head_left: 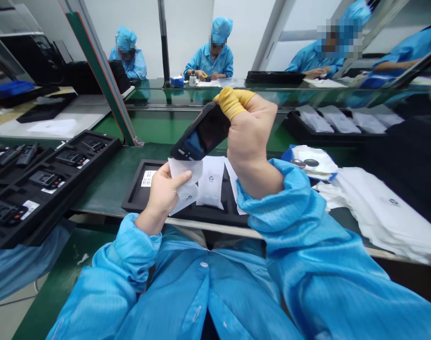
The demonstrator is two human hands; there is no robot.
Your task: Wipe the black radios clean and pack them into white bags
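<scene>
My right hand (245, 123), with yellow covers on some fingers, grips the upper end of a black handheld device (203, 134) with a dark screen. The device is tilted, its lower end at the mouth of a white plastic bag (185, 182). My left hand (166, 189) pinches that bag, thumb in front. Below both hands lies a black foam tray (137, 196) holding another white bag (211, 182) with a recycling mark, its contents hidden. Part of a further white bag (233, 182) shows behind my right wrist.
Left stands a foam tray (70, 189) with several black devices. Stacked white bags (389, 208) lie at right, near a blue-and-white bundle (311, 160). Farther back, another tray (325, 137) holds bagged items. A green-edged post (102, 78) rises at left. Several co-workers (211, 59) sit across the bench.
</scene>
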